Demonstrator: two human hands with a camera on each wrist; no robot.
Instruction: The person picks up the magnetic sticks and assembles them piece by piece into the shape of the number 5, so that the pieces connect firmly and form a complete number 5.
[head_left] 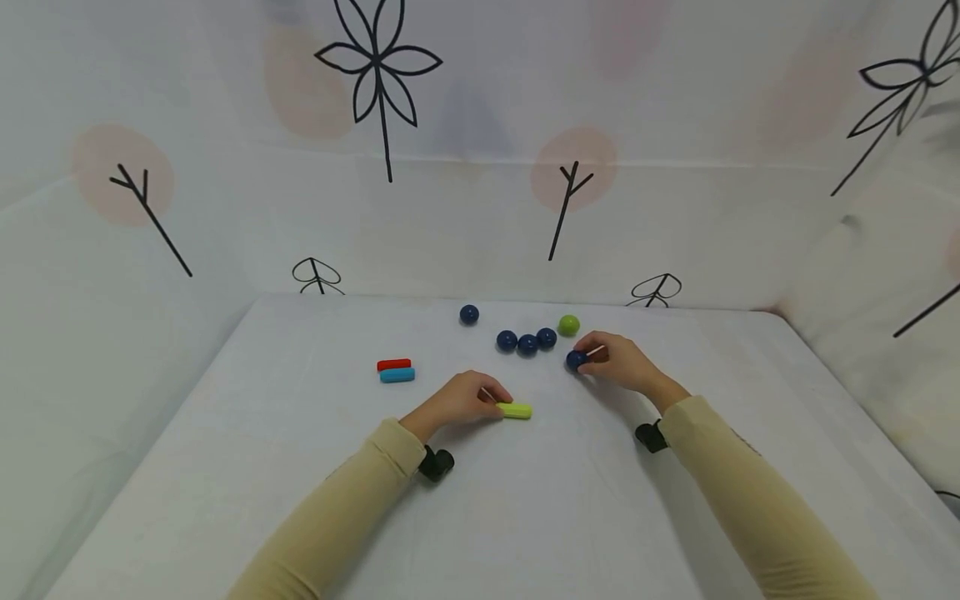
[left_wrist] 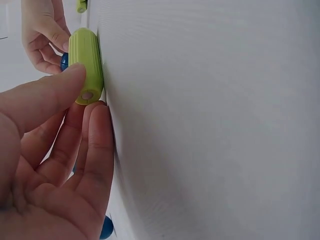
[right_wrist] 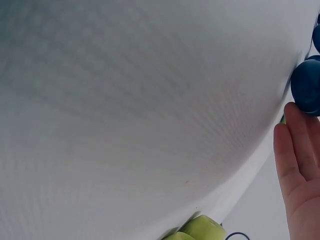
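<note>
Head view: I have the left hand [head_left: 467, 398] pinching the yellow-green stick [head_left: 517, 411] at its near end, thumb and fingers curled in; the free length points toward the right hand's side, low over the tabletop [head_left: 525, 517]. I have the right hand [head_left: 615, 361] gripping a dark blue ball [head_left: 576, 361] between thumb and fingertips, farther out than the left hand. A row of three dark blue balls [head_left: 528, 345] lies beyond and between the hands; the green ball [head_left: 569, 326] sits just beyond the right hand. The red stick [head_left: 393, 364] and the light blue stick [head_left: 397, 376] lie side by side, outward to the left of the left hand.

Left wrist view: I see the thumb on the stick's lengthwise ridges, fingers beneath. I judge the stick light and stiff, with ridges that aid purchase; take hold across its sides, nearer mid-length for balance.

Right wrist view: I see fingertips against the ball's underside; the thumb is out of frame. I rate the ball as rigid, smooth and prone to rolling or slipping; take hold at opposite sides, across its widest part.
</note>
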